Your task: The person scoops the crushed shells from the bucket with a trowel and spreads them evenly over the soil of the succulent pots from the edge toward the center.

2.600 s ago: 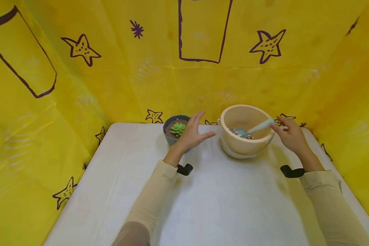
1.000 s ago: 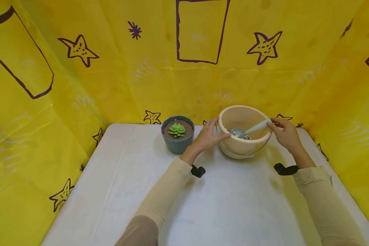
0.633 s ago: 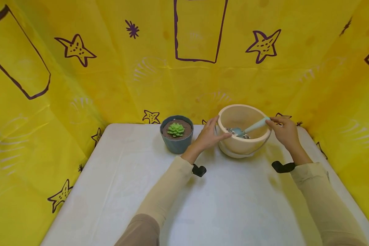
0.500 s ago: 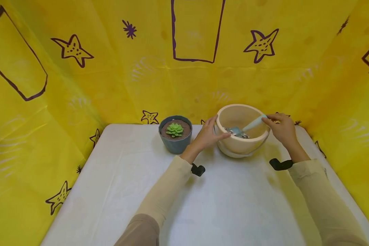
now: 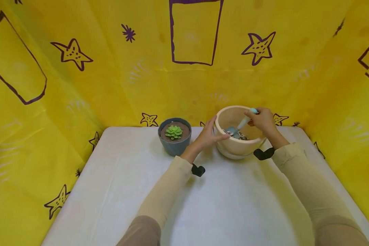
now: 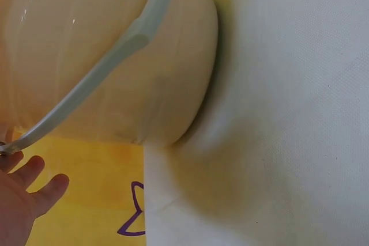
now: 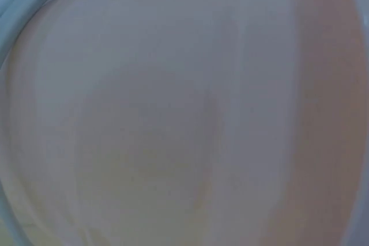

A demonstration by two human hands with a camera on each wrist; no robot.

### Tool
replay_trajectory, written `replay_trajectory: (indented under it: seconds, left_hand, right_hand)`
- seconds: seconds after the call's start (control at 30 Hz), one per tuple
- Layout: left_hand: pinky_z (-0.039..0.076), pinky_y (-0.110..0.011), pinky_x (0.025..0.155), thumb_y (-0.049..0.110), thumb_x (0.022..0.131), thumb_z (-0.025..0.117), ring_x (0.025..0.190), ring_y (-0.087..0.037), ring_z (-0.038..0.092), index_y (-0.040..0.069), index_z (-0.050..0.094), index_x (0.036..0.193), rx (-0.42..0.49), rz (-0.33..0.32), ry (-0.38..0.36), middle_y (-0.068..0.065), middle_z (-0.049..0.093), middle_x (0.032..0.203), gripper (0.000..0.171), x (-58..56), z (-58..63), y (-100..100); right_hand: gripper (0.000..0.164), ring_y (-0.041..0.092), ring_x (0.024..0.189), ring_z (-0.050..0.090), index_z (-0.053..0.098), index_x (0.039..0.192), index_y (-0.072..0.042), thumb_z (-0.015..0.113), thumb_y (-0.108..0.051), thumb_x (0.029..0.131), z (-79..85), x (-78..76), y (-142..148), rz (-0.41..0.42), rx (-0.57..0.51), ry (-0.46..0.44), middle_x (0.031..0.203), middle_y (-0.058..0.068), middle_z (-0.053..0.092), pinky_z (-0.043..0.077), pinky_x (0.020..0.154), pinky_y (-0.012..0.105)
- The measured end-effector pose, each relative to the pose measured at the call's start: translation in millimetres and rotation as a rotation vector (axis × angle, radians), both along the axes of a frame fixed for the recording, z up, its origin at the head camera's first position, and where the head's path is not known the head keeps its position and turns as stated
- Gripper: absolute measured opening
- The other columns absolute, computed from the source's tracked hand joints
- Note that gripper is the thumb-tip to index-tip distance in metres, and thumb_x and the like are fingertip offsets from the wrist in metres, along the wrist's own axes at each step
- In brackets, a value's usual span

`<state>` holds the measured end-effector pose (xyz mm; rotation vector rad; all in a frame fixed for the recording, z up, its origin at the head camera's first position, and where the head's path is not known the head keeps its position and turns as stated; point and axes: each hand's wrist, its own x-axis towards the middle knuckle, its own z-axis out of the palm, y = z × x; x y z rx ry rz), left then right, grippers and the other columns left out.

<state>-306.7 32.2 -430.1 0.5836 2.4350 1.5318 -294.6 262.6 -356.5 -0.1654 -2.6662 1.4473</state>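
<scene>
A cream bucket (image 5: 238,147) stands at the back of the table, with grey-and-white gravel-like bits (image 5: 242,137) inside. My right hand (image 5: 263,120), over the bucket's right rim, grips the upper end of a light blue hand shovel (image 5: 244,122). The shovel's blade rests in the bits. At the bucket's left rim, my left hand (image 5: 206,136) touches the side with thumb and fingers spread. In the left wrist view, the fingers (image 6: 51,191) lie by the end of the pale bail handle (image 6: 86,87). The right wrist view shows only the bucket's wall (image 7: 173,113) and bail.
Left of the bucket stands a blue-grey pot (image 5: 175,147) with brown soil and a green succulent (image 5: 173,132). A white cloth covers the table (image 5: 221,205). Yellow sheeting (image 5: 110,85) with purple drawings surrounds it at the back and sides.
My left hand has gone from beside the pot to the bucket's left rim. My right hand has moved left over the bucket, and the shovel now stands more upright.
</scene>
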Motion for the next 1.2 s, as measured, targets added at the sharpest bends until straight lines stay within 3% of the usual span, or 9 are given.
replay_trajectory:
  seconds: [0.07,0.17,0.33,0.57,0.7,0.83,0.9,1.07,1.2]
  left_hand:
    - [0.029,-0.055,0.116,0.044,0.080,0.078,0.149,-0.029,0.023,0.026,0.010,0.158,0.010,-0.008,-0.005,-0.008,0.016,0.162,0.106,0.3,-1.7,1.0]
    - [0.029,-0.055,0.116,0.043,0.080,0.078,0.149,-0.029,0.024,0.024,0.009,0.159,0.024,-0.019,-0.008,-0.009,0.015,0.162,0.106,1.3,-2.4,2.0]
    - [0.032,-0.054,0.115,0.044,0.080,0.077,0.146,-0.027,0.028,0.025,0.008,0.159,0.046,-0.025,-0.010,-0.008,0.019,0.160,0.106,1.8,-2.0,1.6]
    - [0.034,-0.053,0.114,0.042,0.081,0.078,0.141,-0.025,0.036,0.024,0.008,0.159,0.055,-0.030,0.003,-0.009,0.023,0.156,0.106,0.6,-2.0,-0.4]
    - [0.035,-0.053,0.113,0.041,0.082,0.077,0.141,-0.026,0.036,0.023,0.008,0.159,0.058,-0.032,0.004,-0.010,0.021,0.157,0.106,0.8,-1.7,-1.2]
    - [0.034,-0.052,0.114,0.040,0.082,0.077,0.141,-0.027,0.035,0.023,0.008,0.159,0.060,-0.034,0.000,-0.011,0.021,0.158,0.105,1.2,-1.5,-1.4]
    - [0.034,-0.052,0.114,0.039,0.082,0.077,0.141,-0.027,0.035,0.023,0.008,0.159,0.062,-0.036,0.004,-0.011,0.022,0.157,0.104,1.0,-1.4,-1.5]
    - [0.035,-0.050,0.114,0.039,0.082,0.077,0.139,-0.026,0.037,0.023,0.008,0.159,0.059,-0.039,0.008,-0.011,0.023,0.156,0.105,1.4,-1.4,-1.4]
    - [0.036,-0.051,0.113,0.040,0.082,0.076,0.140,-0.026,0.037,0.022,0.007,0.159,0.045,-0.035,0.019,-0.011,0.024,0.156,0.105,2.1,-0.1,-2.3]
  right_hand:
    - [0.045,-0.003,0.056,0.062,0.057,0.112,0.012,0.060,-0.031,0.097,0.6,-0.1,-2.2,0.000,0.043,0.006,0.094,0.020,0.065,0.058,0.061,0.021]
    - [0.045,0.012,0.064,0.068,0.059,0.110,0.011,0.059,-0.033,0.097,2.6,1.7,-4.4,0.017,0.143,0.046,0.098,0.028,0.064,0.054,0.058,0.018]
    - [0.042,0.037,0.081,0.067,0.059,0.104,0.008,0.057,-0.034,0.099,6.2,3.3,-7.4,0.062,0.282,0.149,0.092,0.027,0.064,0.046,0.057,0.023]
    - [0.038,0.026,0.065,0.047,0.055,0.106,0.009,0.056,-0.029,0.100,10.6,5.7,-10.4,0.111,0.379,0.293,0.078,0.019,0.053,0.037,0.059,0.033]
    - [0.036,0.034,0.067,0.055,0.056,0.110,0.010,0.057,-0.024,0.099,9.3,6.5,-9.8,0.166,0.449,0.350,0.082,0.024,0.059,0.044,0.062,0.040]
    - [0.032,0.044,0.080,0.065,0.054,0.112,0.010,0.058,-0.019,0.099,4.6,6.5,-8.9,0.230,0.518,0.363,0.092,0.031,0.064,0.052,0.069,0.052]
    - [0.030,0.044,0.081,0.066,0.054,0.112,0.009,0.059,-0.017,0.098,1.6,6.2,-8.7,0.263,0.550,0.365,0.093,0.031,0.065,0.053,0.069,0.052]
    - [0.027,0.029,0.062,0.057,0.056,0.110,0.007,0.061,-0.016,0.097,-6.3,5.5,-8.7,0.327,0.621,0.374,0.081,0.023,0.065,0.046,0.059,0.040]
    - [0.024,0.028,0.061,0.054,0.056,0.107,0.006,0.063,-0.014,0.095,-8.5,4.3,-11.7,0.355,0.646,0.417,0.081,0.021,0.063,0.045,0.060,0.040]
